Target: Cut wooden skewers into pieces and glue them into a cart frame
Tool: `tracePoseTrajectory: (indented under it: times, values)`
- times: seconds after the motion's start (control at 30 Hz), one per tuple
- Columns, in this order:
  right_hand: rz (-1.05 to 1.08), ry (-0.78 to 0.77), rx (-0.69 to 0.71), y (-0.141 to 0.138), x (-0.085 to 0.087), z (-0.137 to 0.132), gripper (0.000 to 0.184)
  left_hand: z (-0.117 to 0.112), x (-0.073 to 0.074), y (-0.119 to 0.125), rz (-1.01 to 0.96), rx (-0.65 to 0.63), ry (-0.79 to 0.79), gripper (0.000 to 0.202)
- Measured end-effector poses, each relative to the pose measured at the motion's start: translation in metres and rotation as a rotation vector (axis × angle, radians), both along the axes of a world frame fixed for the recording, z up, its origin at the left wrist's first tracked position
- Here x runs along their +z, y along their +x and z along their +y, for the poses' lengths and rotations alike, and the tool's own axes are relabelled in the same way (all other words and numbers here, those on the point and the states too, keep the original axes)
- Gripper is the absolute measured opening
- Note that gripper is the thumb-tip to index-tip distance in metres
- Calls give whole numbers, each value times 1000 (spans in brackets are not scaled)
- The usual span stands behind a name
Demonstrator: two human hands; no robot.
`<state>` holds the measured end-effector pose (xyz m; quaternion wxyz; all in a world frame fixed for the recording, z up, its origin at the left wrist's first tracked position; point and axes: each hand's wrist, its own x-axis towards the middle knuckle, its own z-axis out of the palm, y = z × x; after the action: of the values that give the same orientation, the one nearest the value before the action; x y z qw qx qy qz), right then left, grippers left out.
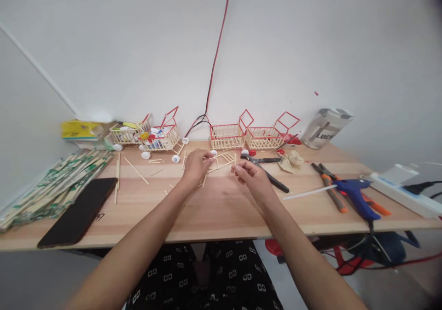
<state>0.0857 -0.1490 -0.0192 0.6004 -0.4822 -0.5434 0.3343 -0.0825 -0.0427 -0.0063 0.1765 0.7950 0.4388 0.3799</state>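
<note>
My left hand [196, 165] reaches over the wooden table [221, 209] with its fingers pinched on a thin wooden stick [221, 165] beside a small white wheel [213, 153]. My right hand [249, 171] is closed, holding a short stick [235, 160] upright between its fingertips. Loose sticks [226, 157] lie between the two hands. Behind them stand two stick baskets with red frames [228, 135] [268, 136].
Two stick carts with wheels [162, 137] and a yellow box [80, 129] sit at the back left. Wrapped chopsticks [55, 186] and a black phone [78, 212] lie left. Black pliers [265, 169], orange pliers [331, 188], a blue glue gun [355, 195] and a power strip [404, 186] lie right.
</note>
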Motion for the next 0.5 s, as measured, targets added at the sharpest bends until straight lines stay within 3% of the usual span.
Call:
tracePoseTrajectory:
  times: [0.03,0.13,0.5]
  values:
    - [-5,-2,-7,1,0,0,22,6,-2,1,131,15,70,13]
    - [-20,-4,-32,2,0,0,23,17,-8,7,279,21,142,13]
    - [-132,58,-169,3,0,0,20,29,-13,21,406,26,194,22]
